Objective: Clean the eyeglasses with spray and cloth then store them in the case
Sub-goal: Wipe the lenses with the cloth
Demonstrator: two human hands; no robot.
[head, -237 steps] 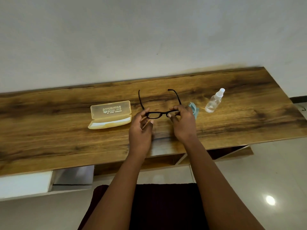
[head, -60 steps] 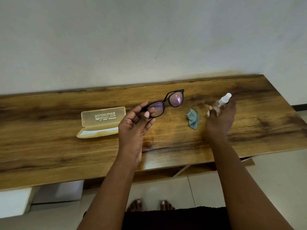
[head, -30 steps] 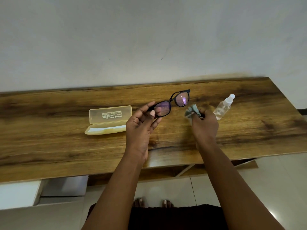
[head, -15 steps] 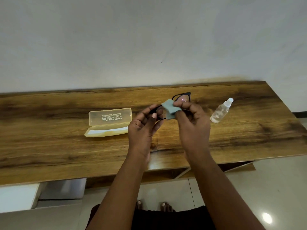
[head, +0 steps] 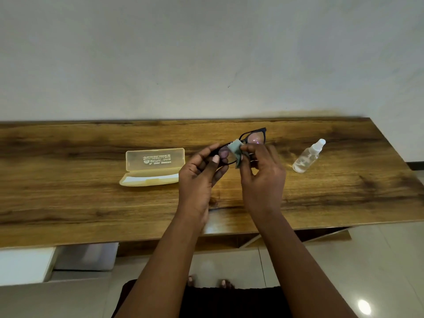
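Note:
Black-framed eyeglasses (head: 255,137) hang above the wooden table (head: 68,198). My left hand (head: 200,177) grips their left end, fingers curled round the frame. My right hand (head: 261,177) pinches a small pale blue cloth (head: 235,149) against the left lens; the right lens shows free, with a pink glint. The translucent yellow case (head: 152,166) lies open on the table to the left of my hands. A clear spray bottle (head: 307,157) lies tilted on the table to the right.
A white wall rises right behind the table's far edge. The table's right end sits near the frame's right side. Below the front edge are a white shelf unit (head: 25,265), tiled floor and my feet (head: 207,282).
Over the last second my right hand lifted the cloth off the table and brought it onto the left lens. Earlier it set down the spray bottle. My left hand keeps its hold on the glasses.

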